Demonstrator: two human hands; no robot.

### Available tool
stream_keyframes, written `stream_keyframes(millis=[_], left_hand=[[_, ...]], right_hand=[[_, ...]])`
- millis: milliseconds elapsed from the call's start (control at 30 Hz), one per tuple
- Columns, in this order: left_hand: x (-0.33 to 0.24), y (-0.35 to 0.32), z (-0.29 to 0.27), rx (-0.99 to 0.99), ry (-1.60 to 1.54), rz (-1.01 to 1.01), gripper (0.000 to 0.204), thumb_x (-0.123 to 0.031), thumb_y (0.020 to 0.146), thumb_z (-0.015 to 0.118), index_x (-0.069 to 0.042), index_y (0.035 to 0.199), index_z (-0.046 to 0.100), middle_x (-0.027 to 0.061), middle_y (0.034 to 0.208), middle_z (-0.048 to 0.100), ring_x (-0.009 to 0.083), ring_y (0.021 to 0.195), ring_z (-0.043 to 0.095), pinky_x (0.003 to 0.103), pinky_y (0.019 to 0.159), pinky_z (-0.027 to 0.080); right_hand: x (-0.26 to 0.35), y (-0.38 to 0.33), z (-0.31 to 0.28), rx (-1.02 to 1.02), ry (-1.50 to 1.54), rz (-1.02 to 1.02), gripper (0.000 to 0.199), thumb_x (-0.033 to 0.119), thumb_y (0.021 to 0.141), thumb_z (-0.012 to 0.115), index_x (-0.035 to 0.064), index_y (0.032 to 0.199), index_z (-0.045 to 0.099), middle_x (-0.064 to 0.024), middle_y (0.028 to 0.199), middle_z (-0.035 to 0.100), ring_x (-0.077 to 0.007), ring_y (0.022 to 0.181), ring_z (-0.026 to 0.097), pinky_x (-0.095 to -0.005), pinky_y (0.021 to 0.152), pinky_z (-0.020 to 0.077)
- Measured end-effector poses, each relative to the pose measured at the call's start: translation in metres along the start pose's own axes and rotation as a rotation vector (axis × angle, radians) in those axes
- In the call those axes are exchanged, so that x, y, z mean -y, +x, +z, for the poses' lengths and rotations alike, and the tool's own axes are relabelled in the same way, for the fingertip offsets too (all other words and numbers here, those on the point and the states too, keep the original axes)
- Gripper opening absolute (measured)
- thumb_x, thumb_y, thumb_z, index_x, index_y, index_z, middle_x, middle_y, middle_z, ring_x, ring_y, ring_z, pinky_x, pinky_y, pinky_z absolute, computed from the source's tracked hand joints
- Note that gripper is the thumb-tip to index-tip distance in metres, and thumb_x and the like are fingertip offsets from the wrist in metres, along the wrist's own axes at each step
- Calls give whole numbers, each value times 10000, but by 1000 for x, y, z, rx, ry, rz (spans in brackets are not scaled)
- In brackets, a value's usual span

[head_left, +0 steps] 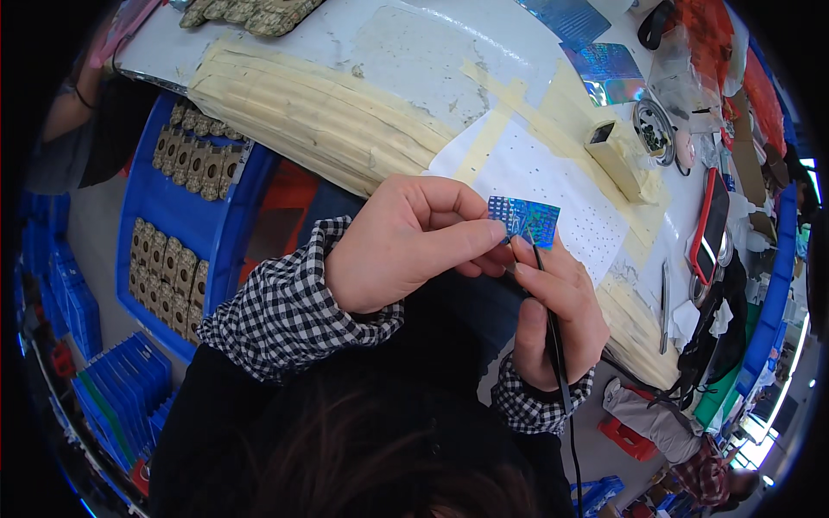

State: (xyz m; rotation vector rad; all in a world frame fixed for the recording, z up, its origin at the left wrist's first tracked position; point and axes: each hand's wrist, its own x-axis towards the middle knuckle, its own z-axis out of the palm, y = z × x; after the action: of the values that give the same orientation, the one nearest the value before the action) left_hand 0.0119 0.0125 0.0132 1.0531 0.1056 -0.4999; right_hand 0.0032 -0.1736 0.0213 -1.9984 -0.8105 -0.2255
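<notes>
My left hand [393, 246] pinches a small shiny blue holographic sheet [542, 221] by its left edge, thumb on top. The sheet carries rows of small cut marks. In my right hand [566, 311] is a slim black pen-shaped tool [553, 341] with a cord trailing down from it. Its thin tip meets the lower part of the sheet. My right fingertips are also close under the sheet's lower edge; whether they grip it I cannot tell. Beyond both hands, white paper [505, 160] dotted with tiny dark specks lies taped to the table.
A blue tray [177, 205] at left holds several camouflage-patterned pieces. To the right are a tape-wrapped block [620, 160], a round metal dish [654, 129], tweezers [664, 306] and a red-edged phone [708, 229]. Shiny blue sheets [604, 62] lie farther back. Another person's arm [65, 116] shows at far left.
</notes>
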Motion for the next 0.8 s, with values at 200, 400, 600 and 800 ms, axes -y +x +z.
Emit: stream_keyframes(millis=[200, 400, 600, 800], left_hand=[[1, 0, 0, -6, 0, -7, 132, -131, 862, 583, 0, 848, 596, 90, 821, 658, 111, 730, 633, 211, 640, 507], [-2, 0, 1, -12, 3, -20, 134, -135, 866, 574, -6, 835, 589, 97, 826, 662, 144, 745, 652, 216, 635, 507], [-1, 0, 1, -9, 28, -5, 155, -155, 870, 562, -7, 829, 583, 118, 826, 669, 158, 740, 657, 222, 635, 509], [-1, 2, 2, -20, 44, 0, 169, -159, 869, 554, -2, 809, 570, 148, 831, 668, 160, 715, 657, 228, 634, 514]], right_hand=[[-4, -5, 5, -60, 84, 6, 202, -9, 800, 542, 4, 996, 586, -182, 1035, 620, -309, 979, 598, -498, 952, 396], [-4, -5, 1, -17, 69, -9, 287, 68, 812, 577, 8, 1090, 537, -181, 1041, 621, -311, 987, 593, -506, 957, 379], [-5, -15, -1, -90, 27, 28, 388, 161, 818, 626, 3, 1148, 499, -177, 1044, 624, -300, 1023, 577, -499, 984, 346], [-8, -20, -18, -118, -132, -1, 391, 235, 838, 607, 8, 1140, 506, -172, 1030, 633, -313, 1042, 563, -499, 975, 356]])
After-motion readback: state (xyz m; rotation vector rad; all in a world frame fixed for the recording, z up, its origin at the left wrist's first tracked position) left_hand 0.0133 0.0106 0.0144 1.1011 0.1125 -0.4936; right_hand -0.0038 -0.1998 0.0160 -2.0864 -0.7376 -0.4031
